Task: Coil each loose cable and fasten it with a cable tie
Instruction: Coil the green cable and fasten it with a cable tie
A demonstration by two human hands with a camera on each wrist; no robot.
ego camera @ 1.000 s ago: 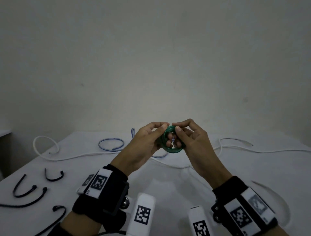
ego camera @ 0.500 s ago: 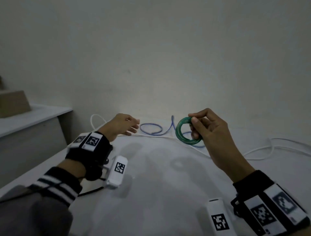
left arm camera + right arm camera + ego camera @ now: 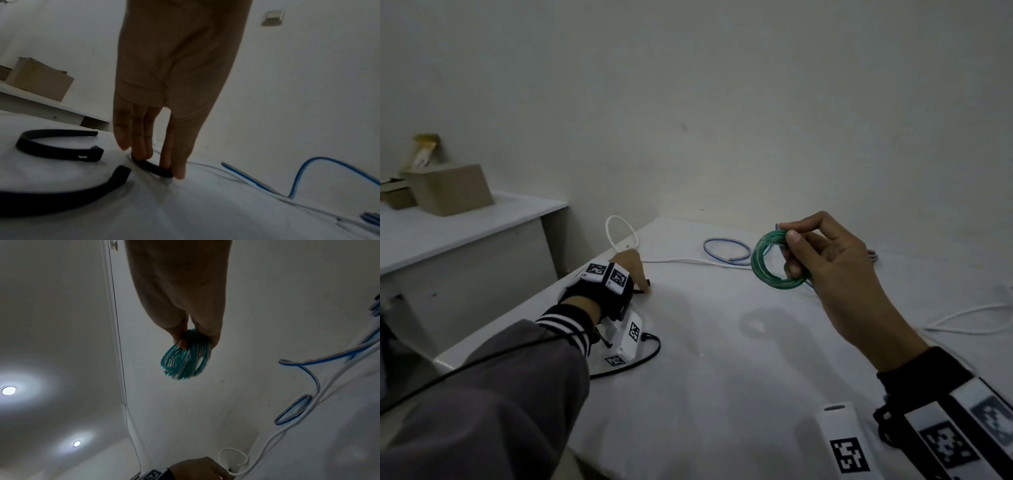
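From the head view, the right hand (image 3: 832, 270) is holding the coiled green cable (image 3: 774, 262) up above the white desk (image 3: 722, 377), its grip pinching the coil's rim between thumb and curled fingers. The left hand (image 3: 631, 265) is reaching down to the desk's left edge, fingertips on something dark.

From the left wrist view, the fingers (image 3: 139, 139) are pointing down and touching a small black cable tie (image 3: 153, 168) lying on the desk; the picture is blurred, so whether the grip is actually closing on it is hard to tell. Two more black ties (image 3: 59, 146) are lying just beside it.

From the right wrist view, the fingers are curling round the coil (image 3: 186, 360), with a blue cable (image 3: 308, 382) and a white cable (image 3: 287, 430) lying loose on the desk.
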